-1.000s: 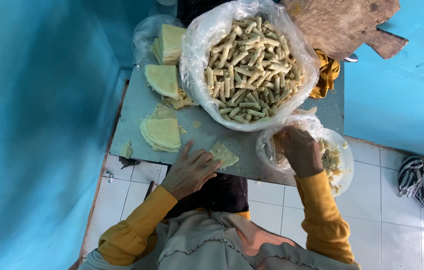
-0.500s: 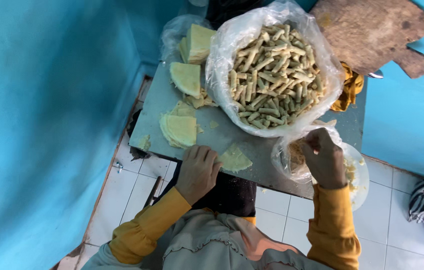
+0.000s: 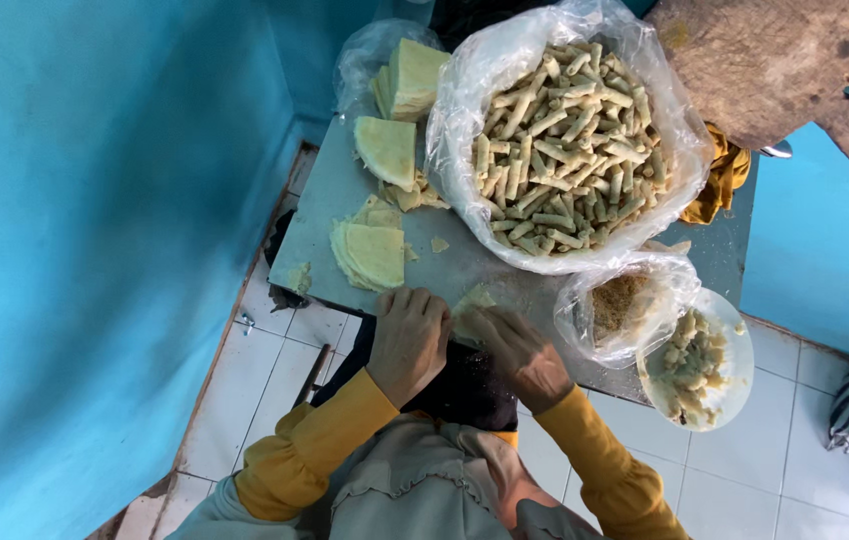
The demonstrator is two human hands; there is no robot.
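Along the left edge of the grey table (image 3: 345,190), a stack of pale wrappers (image 3: 373,254) lies flat, with folded wedges (image 3: 388,150) of the same sheet behind it toward the far left corner. At the near edge, the left hand (image 3: 408,342) rests palm down, fingers held together and slightly curled over the rim, pinning one side of a single wrapper (image 3: 472,301); whether it pinches the sheet cannot be told. Just beside it, the right hand (image 3: 519,352) lies on the other side of that wrapper, fingers bent and closed over it. This is the change: half a second ago the right hand was off to the right at the small bag of filling (image 3: 617,305), and now it has come back to the wrapper, so both hands meet over one sheet, which suggests filling has been laid on it and rolling is starting, though any filling under the fingers is hidden. The left hand has hardly shifted along the edge. Behind the hands, the big clear bag of finished rolls (image 3: 563,140) fills the middle of the table. At the right near corner, a clear bowl (image 3: 740,375) of pale lumps hangs past the edge.
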